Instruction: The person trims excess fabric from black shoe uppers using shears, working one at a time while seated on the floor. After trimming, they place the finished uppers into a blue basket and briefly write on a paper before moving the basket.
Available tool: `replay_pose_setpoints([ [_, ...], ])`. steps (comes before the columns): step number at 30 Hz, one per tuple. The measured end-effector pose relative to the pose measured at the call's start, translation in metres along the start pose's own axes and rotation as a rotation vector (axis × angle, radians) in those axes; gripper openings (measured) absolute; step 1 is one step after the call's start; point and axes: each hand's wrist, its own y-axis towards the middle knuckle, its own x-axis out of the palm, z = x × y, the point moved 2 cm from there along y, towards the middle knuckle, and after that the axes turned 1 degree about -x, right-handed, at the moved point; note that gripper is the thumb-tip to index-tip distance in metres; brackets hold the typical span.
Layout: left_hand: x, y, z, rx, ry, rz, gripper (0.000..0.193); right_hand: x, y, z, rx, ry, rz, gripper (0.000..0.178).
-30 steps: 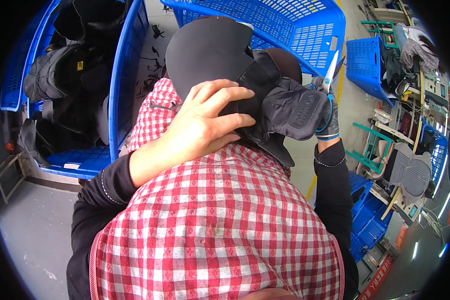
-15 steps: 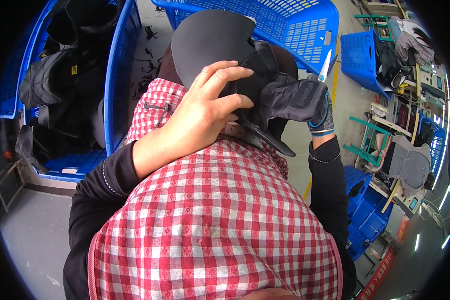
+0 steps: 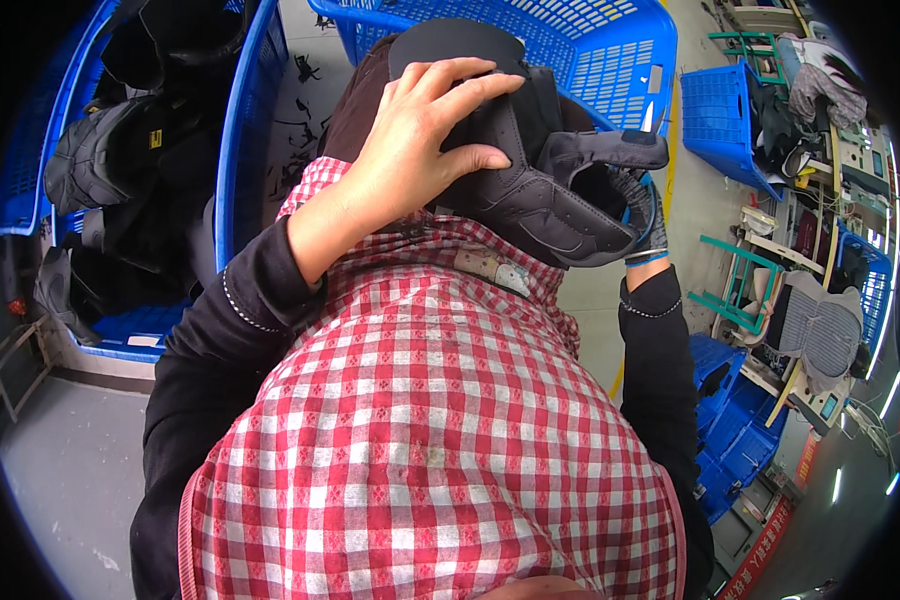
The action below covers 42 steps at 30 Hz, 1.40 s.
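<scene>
A black stitched boot upper (image 3: 540, 205) with a strap and a broad smooth flap lies across my lap. My bare left hand (image 3: 425, 130) grips it from the left, fingers bent over the flap and the thumb pressed on the stitched side. Behind its right end is my right hand (image 3: 654, 235), in a grey patterned glove, partly hidden by the strap and opening. Small scissors with a blue handle (image 3: 655, 205) stay in this closed hand; the blade shows only faintly above the strap.
A blue crate (image 3: 232, 150) heaped with similar black pieces stands at my left. Another blue basket (image 3: 610, 60) is just ahead. Black scraps (image 3: 305, 70) litter the floor between them. Farther right are a blue crate (image 3: 715, 120) and work tables with machines.
The boot upper has turned, so its stitched side and opening now show and the flap has tipped away. My left hand has moved slightly up and right. The scissors' blade is less visible.
</scene>
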Motion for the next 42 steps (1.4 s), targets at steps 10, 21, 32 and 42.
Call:
replay_pose_setpoints([
  [10,-0.033,-0.006,0.006,0.020,-0.045,-0.192,0.038,0.001,0.012,0.012,-0.073,-0.320,-0.011,0.037],
  [21,-0.132,0.028,-0.015,-0.005,-0.329,-0.265,0.080,-0.040,0.079,0.006,0.255,0.092,0.394,0.039],
  [32,-0.082,-0.036,-0.004,0.179,-0.058,-0.305,0.038,-0.099,0.132,0.071,0.204,-0.148,0.368,0.044],
  [42,-0.140,0.015,-0.003,0.292,0.347,-0.088,0.023,-0.122,0.219,0.071,0.375,-1.247,0.264,0.061],
])
